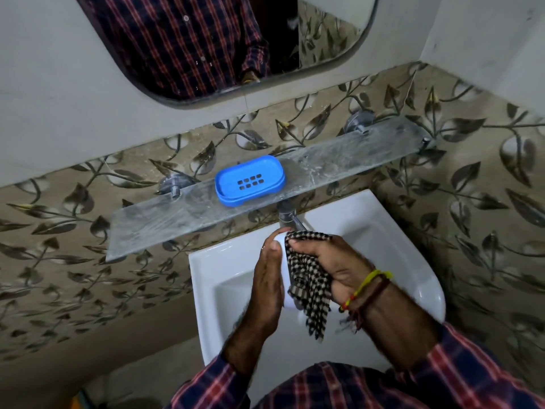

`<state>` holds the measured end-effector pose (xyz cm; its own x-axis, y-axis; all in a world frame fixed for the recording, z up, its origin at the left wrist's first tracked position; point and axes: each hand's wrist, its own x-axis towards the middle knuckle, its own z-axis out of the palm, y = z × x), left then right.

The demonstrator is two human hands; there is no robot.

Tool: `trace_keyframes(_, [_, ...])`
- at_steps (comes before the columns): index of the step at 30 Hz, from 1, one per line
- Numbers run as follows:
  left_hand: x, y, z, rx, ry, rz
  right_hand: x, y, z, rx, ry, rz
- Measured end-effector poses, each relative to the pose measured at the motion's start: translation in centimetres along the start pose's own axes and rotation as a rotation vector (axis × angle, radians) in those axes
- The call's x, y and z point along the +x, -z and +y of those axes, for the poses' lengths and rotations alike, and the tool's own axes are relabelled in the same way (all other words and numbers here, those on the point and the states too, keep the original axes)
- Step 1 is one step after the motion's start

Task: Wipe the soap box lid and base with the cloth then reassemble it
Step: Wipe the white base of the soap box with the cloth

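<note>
The blue soap box base [249,180], with several drain slots, rests on the glass shelf [165,222] below the mirror. Over the sink, my left hand [267,278] holds the white soap box lid [285,293] on edge; only slivers of the lid show between my hands. My right hand [330,261] grips a black-and-white checked cloth [309,293] and presses it against the lid's face. The cloth's loose end hangs down into the basin.
A white sink [383,231] lies under my hands, its chrome tap [290,218] just beyond my fingertips. The glass shelf sits on two metal brackets [174,187]. A mirror [206,39] hangs above. Leaf-patterned tiles [486,187] cover the walls on both sides.
</note>
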<state>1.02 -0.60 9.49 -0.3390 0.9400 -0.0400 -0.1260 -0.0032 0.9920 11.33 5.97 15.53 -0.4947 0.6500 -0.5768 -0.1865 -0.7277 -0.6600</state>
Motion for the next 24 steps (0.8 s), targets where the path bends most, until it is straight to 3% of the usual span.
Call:
trace_keyframes(4, [0.3, 1.2, 0.3, 0.001, 0.036, 0.01, -0.8, 0.4, 0.7, -0.47, 0.346, -0.102])
trace_keyframes(6, [0.2, 1.7, 0.1, 0.0, 0.048, 0.007, -0.8, 0.9, 0.9, -0.732, 0.416, -0.115])
trace_keyframes(8, [0.2, 1.8, 0.4, -0.081, 0.105, 0.037, -0.6, 1.2, 1.3, -0.851, 0.473, 0.029])
trace_keyframes(11, [0.2, 1.4, 0.5, -0.178, 0.189, 0.027, -0.5, 0.5, 1.9, -0.956, 0.739, 0.349])
trace_keyframes(14, [0.0, 0.4, 0.2, -0.286, 0.211, -0.022, -0.6, -1.1, 2.2, -1.067, 0.906, 0.278])
trace_keyframes(18, [0.1, 0.9, 0.5, -0.484, 0.314, -0.045, -1.3, -0.8, 2.8, -1.327, 0.881, 0.0])
trace_keyframes(22, [-0.5, 0.7, -0.4, -0.536, 0.367, -0.036, -1.0, -0.3, 2.3, -1.501, 0.891, 0.126])
trace_keyframes(24, [-0.6, 0.7, -0.5, -0.513, 0.399, -0.013, -1.1, -0.8, 2.0, -1.494, 0.884, 0.077])
